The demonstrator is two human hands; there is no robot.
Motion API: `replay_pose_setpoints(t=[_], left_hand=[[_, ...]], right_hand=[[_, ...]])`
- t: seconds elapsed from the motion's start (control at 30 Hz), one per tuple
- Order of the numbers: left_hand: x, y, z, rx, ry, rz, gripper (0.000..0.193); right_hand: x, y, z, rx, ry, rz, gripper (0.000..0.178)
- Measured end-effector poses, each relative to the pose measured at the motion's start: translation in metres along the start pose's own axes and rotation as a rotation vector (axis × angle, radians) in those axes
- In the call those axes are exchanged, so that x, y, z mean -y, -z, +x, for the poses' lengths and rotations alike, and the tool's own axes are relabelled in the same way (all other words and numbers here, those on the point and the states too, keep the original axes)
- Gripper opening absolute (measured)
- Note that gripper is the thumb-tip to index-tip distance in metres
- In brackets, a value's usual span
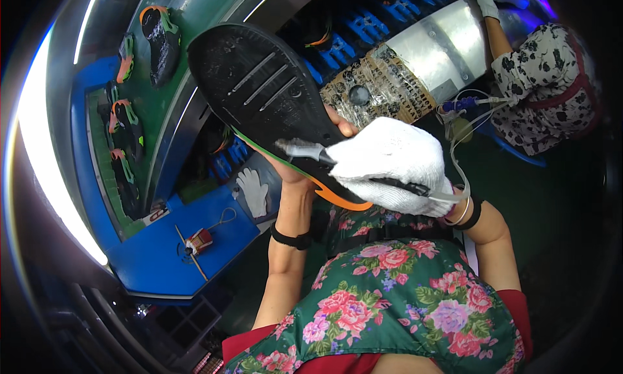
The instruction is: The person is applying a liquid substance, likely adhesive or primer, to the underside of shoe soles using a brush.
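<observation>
A black shoe sole [256,82] with an orange heel tip and a green edge is held up in front of me, its hollow inner face toward me. My bare left hand [290,169] is closed around its waist from beneath, with fingertips showing over the far edge. In a white knit glove, my right hand [396,160] grips a brush [305,148]; a clear tube [448,196] comes out behind the fist. The bristles rest against the sole near its left edge. Part of the heel is hidden behind the glove.
Left, a green conveyor belt [188,24] carries several orange-and-black shoe parts. A blue table [152,264] holds a small red object [199,241] with a stick; a white glove [252,191] lies nearby. A taped cardboard piece [383,82] lies ahead; another person [551,82] works right.
</observation>
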State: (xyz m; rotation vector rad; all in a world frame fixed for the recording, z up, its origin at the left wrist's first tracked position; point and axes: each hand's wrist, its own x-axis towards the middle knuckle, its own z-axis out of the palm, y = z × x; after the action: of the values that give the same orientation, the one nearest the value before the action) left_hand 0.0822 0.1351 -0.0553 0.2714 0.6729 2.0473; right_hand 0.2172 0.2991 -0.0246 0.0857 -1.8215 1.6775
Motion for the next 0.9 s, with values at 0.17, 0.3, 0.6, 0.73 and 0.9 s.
replay_pose_setpoints(t=[0.17, 0.3, 0.6, 0.73, 0.9], left_hand=[[-0.009, 0.003, 0.002, -0.105, -0.008, 0.001, 0.123], [-0.011, 0.002, 0.003, -0.042, -0.038, 0.086, 0.140], [-0.017, -0.013, 0.012, -0.071, -0.153, 0.079, 0.135], [-0.016, -0.012, 0.015, -0.069, -0.182, 0.110, 0.135], [-0.015, -0.003, 0.026, -0.049, -0.191, 0.163, 0.129]], right_hand=[[0.001, -0.001, -0.003, 0.110, 0.066, -0.011, 0.028], [0.004, -0.002, -0.007, 0.077, -0.078, 0.067, 0.027], [0.001, 0.005, -0.014, 0.037, -0.107, 0.139, 0.021], [0.001, 0.006, -0.017, 0.092, -0.037, 0.068, 0.022], [-0.017, 0.013, -0.013, 0.022, -0.230, 0.265, 0.017]])
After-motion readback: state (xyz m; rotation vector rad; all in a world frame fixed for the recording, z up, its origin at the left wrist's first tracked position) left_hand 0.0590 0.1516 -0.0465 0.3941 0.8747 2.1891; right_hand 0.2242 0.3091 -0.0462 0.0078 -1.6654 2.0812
